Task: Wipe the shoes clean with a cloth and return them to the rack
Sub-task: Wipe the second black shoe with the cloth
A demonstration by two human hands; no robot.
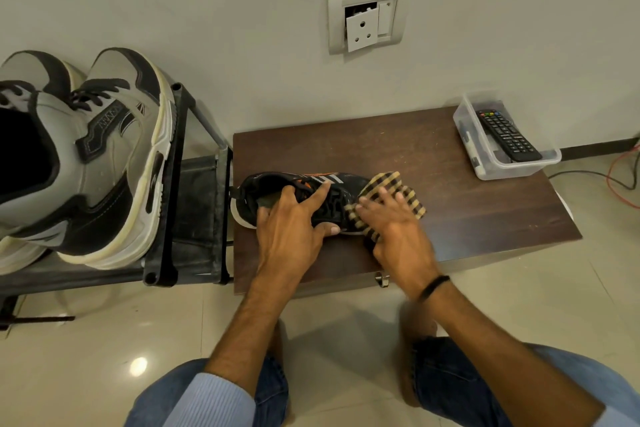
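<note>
So I was standing right there and the guy had the black shoe lying on the low table, pinned under his left hand, which gripped it over the collar and laces with the thumb hooked on the side nearest him. His right hand was flat, fingers spread, pressing the checked cloth onto the toe end, just past the left hand's fingertips. I couldn't tell if his right thumb pinched the cloth's near edge, as it was tucked out of sight. Imo a solid setup: a firm anchor hand so the shoe couldn't skid, and short strokes away from it, refolding to a fresh patch, then rolling the shoe for the sole edge. The rack with the grey sneakers sat just off his left hand for afterwards.
</note>
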